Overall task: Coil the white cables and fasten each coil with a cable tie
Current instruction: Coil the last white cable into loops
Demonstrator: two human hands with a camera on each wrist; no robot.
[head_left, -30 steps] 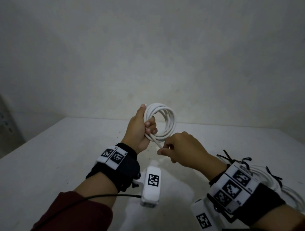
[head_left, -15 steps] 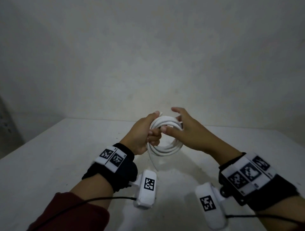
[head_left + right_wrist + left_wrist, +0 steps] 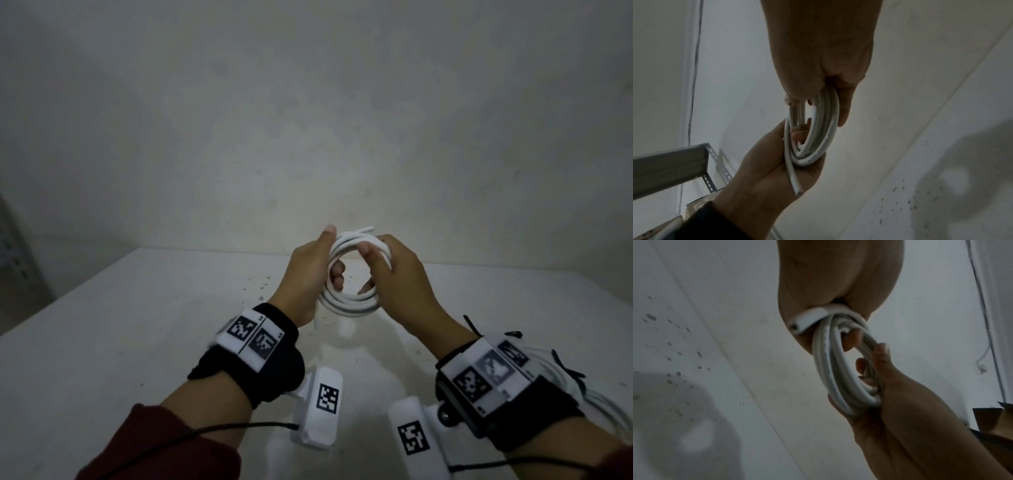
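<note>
Both hands are gripping one white cable coil point(image 3: 352, 298) up off the table point(image 3: 137, 342): my left hand point(image 3: 308, 274) is curling round its left side w/ fingers through the loop, my right hand point(image 3: 394, 274) is clasping the right side, thumb over the top strands. One cut end point(image 3: 797, 190) is lying across my left palm. Tabletop is white, speckled w/ dark spots point(image 3: 260, 291); plain pale wall point(image 3: 308, 120) behind, perforated metal shelf frame point(image 3: 711, 170) at far left. More white cables w/ black ties point(image 3: 561, 370) are lying by my right wrist, mostly hidden behind the wristband. Lighting is dim, so strand count is hard to make out.
</note>
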